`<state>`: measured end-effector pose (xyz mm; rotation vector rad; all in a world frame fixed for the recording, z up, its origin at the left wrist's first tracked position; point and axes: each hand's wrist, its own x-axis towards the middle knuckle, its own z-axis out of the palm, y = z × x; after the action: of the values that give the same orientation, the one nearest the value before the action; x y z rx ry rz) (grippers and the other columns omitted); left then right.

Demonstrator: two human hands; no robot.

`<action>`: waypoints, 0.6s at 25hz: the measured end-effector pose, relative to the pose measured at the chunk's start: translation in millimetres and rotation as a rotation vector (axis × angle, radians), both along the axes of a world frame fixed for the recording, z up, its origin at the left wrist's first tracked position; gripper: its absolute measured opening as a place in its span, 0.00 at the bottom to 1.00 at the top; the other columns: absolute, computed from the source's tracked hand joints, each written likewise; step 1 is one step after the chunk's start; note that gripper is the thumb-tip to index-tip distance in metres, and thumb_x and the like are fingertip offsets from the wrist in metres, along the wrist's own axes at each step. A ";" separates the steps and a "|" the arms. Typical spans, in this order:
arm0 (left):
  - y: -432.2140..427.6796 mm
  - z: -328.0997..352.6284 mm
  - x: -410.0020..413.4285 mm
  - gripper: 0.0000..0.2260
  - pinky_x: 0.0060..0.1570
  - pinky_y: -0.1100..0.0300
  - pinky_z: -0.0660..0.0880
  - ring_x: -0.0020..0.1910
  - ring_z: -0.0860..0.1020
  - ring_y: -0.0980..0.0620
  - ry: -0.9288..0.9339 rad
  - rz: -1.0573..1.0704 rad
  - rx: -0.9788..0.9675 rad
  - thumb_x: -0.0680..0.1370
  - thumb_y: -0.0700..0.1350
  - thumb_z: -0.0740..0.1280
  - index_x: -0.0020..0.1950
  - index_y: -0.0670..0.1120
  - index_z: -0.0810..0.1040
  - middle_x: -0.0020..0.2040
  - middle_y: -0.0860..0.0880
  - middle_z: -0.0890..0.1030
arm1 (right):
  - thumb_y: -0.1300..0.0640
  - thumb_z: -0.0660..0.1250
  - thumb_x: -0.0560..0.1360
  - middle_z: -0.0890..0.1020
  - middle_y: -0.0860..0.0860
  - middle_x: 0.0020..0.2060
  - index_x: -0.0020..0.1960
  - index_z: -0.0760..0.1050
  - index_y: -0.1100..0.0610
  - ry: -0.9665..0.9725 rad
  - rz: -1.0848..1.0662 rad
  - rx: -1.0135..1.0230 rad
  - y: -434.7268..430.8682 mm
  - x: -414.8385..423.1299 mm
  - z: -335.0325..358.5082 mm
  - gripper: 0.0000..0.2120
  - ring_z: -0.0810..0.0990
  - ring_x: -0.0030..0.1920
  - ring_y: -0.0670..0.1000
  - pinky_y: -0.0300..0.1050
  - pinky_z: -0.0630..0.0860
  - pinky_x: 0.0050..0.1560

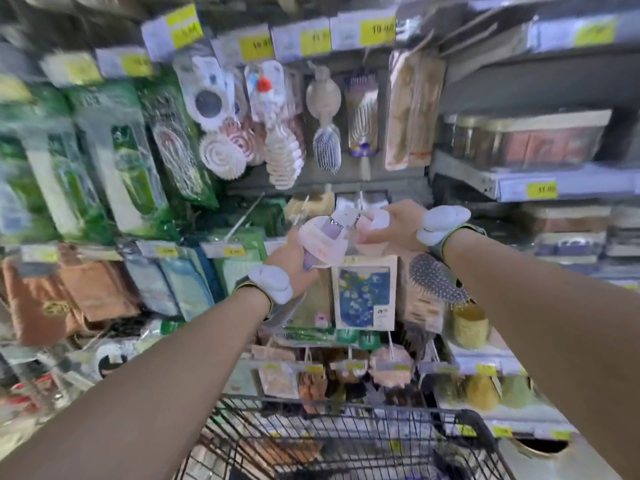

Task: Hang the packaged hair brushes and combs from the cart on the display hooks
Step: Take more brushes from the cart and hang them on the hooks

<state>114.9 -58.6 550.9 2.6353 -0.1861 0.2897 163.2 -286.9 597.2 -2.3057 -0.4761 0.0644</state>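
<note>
Above the cart (346,408), your left hand (294,259) is gripping a packaged brush (320,244), your right hand (398,225) pinching its top; you're probably lining it up for a free hook (242,221)

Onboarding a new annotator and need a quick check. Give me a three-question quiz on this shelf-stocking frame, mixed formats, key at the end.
1. True or false: the left hand holds nothing.
2. Where is the wire cart relative to that hand? A) below it B) above it C) out of view
3. Fill in: the price labels are ____ in colour.
Key: 1 false, it holds the pink packaged brush; 2 A; 3 yellow.
</note>
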 end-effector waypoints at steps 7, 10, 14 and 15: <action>4.5 66.7 29.6 0.45 0.30 0.55 0.73 0.32 0.77 0.49 -0.097 0.047 0.040 0.76 0.45 0.65 0.76 0.42 0.31 0.35 0.47 0.78 | 0.43 0.77 0.66 0.85 0.55 0.44 0.48 0.81 0.57 -0.140 -0.068 0.118 3.0 14.0 53.1 0.20 0.83 0.43 0.53 0.47 0.81 0.45; 8.5 91.6 52.6 0.36 0.32 0.65 0.66 0.31 0.69 0.54 -0.060 0.008 0.018 0.75 0.47 0.64 0.71 0.25 0.52 0.33 0.51 0.70 | 0.42 0.74 0.69 0.83 0.51 0.42 0.52 0.80 0.57 -0.219 -0.094 0.068 3.4 13.0 81.6 0.21 0.81 0.43 0.52 0.42 0.76 0.39; 1.0 121.8 61.7 0.19 0.53 0.65 0.69 0.47 0.70 0.50 -0.094 0.039 -0.009 0.77 0.41 0.66 0.64 0.32 0.68 0.45 0.52 0.70 | 0.42 0.74 0.69 0.82 0.47 0.40 0.50 0.79 0.53 -0.219 -0.098 0.108 3.0 19.9 99.7 0.17 0.80 0.41 0.48 0.40 0.76 0.39; -3.8 130.4 62.2 0.28 0.59 0.60 0.69 0.53 0.71 0.48 -0.147 0.084 -0.021 0.77 0.41 0.67 0.72 0.36 0.60 0.53 0.49 0.72 | 0.42 0.74 0.69 0.81 0.46 0.38 0.48 0.79 0.53 -0.238 -0.114 0.101 2.2 23.5 106.9 0.16 0.79 0.39 0.46 0.38 0.73 0.36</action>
<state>177.1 -62.4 681.2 2.6055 -0.1196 0.5114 186.6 -284.6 704.0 -2.2460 -0.4556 -0.2863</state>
